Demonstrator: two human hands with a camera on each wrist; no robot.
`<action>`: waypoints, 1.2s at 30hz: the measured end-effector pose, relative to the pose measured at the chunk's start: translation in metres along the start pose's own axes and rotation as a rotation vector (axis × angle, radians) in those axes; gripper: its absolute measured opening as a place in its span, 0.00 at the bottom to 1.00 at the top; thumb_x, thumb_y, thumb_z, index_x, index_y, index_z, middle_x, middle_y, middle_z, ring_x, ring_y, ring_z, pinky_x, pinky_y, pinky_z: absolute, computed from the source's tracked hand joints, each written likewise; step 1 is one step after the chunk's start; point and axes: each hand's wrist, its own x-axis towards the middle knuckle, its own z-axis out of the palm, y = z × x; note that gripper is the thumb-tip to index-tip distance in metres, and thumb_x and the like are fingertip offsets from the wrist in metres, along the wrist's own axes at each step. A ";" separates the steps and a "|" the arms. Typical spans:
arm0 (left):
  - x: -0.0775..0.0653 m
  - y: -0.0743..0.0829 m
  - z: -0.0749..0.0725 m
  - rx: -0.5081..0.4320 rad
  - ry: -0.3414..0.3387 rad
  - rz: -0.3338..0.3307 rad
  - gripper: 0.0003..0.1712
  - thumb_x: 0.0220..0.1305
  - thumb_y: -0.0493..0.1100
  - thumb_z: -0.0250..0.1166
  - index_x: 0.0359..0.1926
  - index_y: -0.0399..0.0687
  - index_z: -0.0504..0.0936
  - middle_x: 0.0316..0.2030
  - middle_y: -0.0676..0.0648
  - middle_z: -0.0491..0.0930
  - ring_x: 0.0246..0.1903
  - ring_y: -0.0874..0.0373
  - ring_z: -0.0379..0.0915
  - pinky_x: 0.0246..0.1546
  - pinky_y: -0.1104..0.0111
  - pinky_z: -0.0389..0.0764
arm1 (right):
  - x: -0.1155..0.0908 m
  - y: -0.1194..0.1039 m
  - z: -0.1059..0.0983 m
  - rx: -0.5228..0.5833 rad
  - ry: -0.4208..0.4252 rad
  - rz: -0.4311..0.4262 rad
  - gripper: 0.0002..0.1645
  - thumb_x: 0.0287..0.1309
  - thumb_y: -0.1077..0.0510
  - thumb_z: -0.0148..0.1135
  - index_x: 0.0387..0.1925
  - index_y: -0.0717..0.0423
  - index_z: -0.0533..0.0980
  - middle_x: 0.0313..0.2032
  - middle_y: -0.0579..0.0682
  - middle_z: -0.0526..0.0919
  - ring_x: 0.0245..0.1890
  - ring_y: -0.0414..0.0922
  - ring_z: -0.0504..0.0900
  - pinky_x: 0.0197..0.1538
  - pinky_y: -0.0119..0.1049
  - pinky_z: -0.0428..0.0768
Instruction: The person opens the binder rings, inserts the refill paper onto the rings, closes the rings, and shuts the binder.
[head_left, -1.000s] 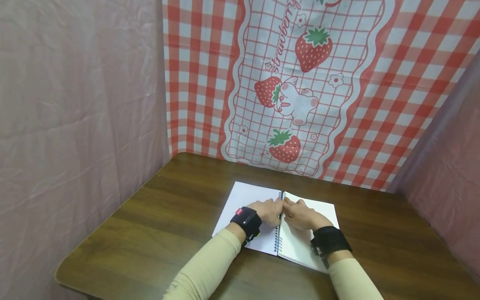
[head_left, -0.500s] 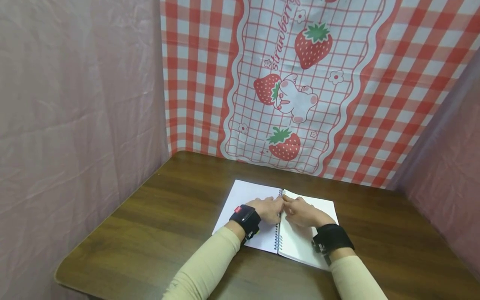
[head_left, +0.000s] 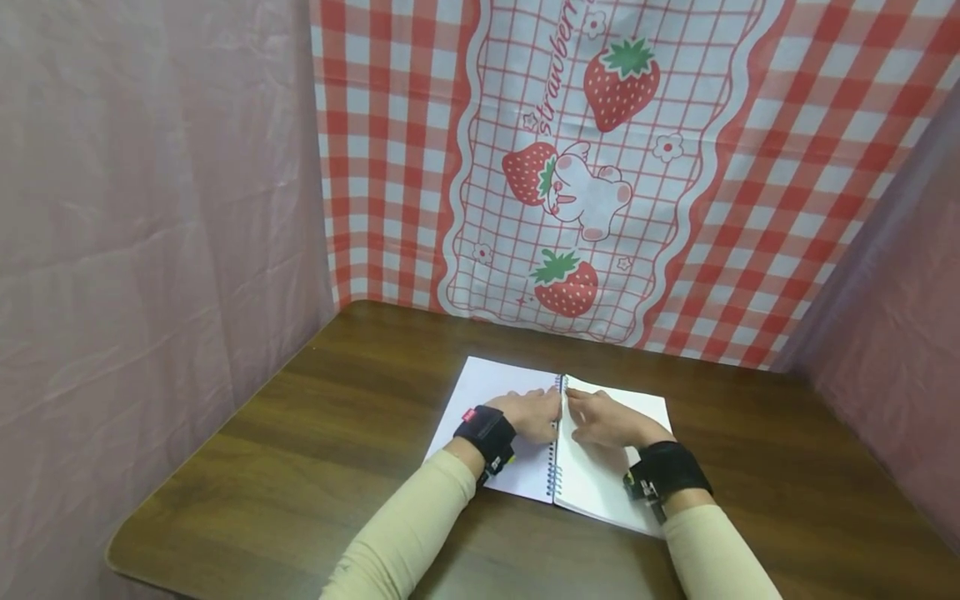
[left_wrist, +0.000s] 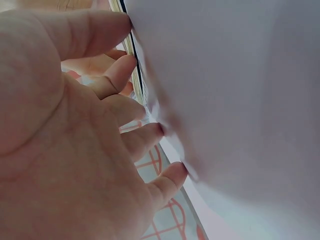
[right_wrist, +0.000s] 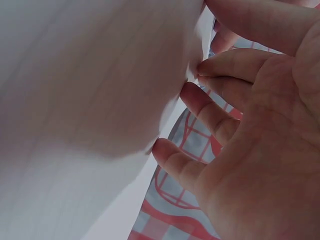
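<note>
A spiral-bound notebook (head_left: 600,487) lies spread on the table with blank white pages facing up. Its wire binding (head_left: 553,479) runs down the middle. On the left page, close beside the binding, rests my left hand (head_left: 531,415). The left wrist view shows its fingertips (left_wrist: 176,171) against the page (left_wrist: 240,110), fingers spread and slightly bent. Across the binding, my right hand (head_left: 611,419) touches the right page in the same way. In the right wrist view, its fingertips (right_wrist: 161,146) meet the white paper (right_wrist: 75,125). Neither hand grips anything.
The brown wooden table (head_left: 300,467) extends around the notebook. Behind it hangs a red-and-white checked cloth (head_left: 382,167) with strawberry prints. A pinkish curtain (head_left: 165,250) borders the left side, and another curtain (head_left: 900,350) the right. Black straps (head_left: 671,468) circle both wrists.
The right hand's fingers have flattened and spread a little on the page. Both hands stay beside the binding, and the notebook remains spread. The head view has shifted slightly.
</note>
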 end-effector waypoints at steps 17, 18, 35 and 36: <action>0.002 -0.001 0.002 -0.037 0.010 -0.015 0.14 0.67 0.45 0.63 0.51 0.59 0.72 0.62 0.53 0.77 0.72 0.56 0.64 0.72 0.50 0.66 | 0.002 -0.006 -0.001 0.031 -0.029 0.045 0.40 0.52 0.65 0.69 0.67 0.73 0.69 0.72 0.71 0.63 0.66 0.66 0.72 0.70 0.62 0.67; 0.002 -0.001 0.002 -0.038 0.011 -0.014 0.14 0.67 0.45 0.63 0.51 0.59 0.72 0.62 0.53 0.77 0.72 0.56 0.65 0.72 0.50 0.66 | 0.002 -0.006 -0.001 0.020 -0.027 0.043 0.40 0.51 0.64 0.69 0.66 0.73 0.69 0.72 0.71 0.63 0.66 0.67 0.71 0.70 0.63 0.66; 0.004 0.001 -0.001 -0.040 0.035 -0.003 0.14 0.68 0.45 0.63 0.52 0.54 0.72 0.51 0.51 0.80 0.53 0.57 0.77 0.67 0.49 0.71 | 0.003 0.000 -0.004 0.145 -0.037 0.053 0.37 0.58 0.64 0.66 0.68 0.73 0.67 0.68 0.72 0.69 0.68 0.68 0.70 0.70 0.63 0.67; 0.004 0.001 0.000 -0.049 0.033 -0.002 0.14 0.69 0.46 0.62 0.53 0.54 0.71 0.52 0.51 0.80 0.53 0.58 0.77 0.68 0.49 0.70 | 0.003 0.002 -0.004 0.168 -0.039 0.072 0.37 0.59 0.63 0.66 0.68 0.73 0.66 0.67 0.72 0.70 0.67 0.67 0.71 0.69 0.63 0.68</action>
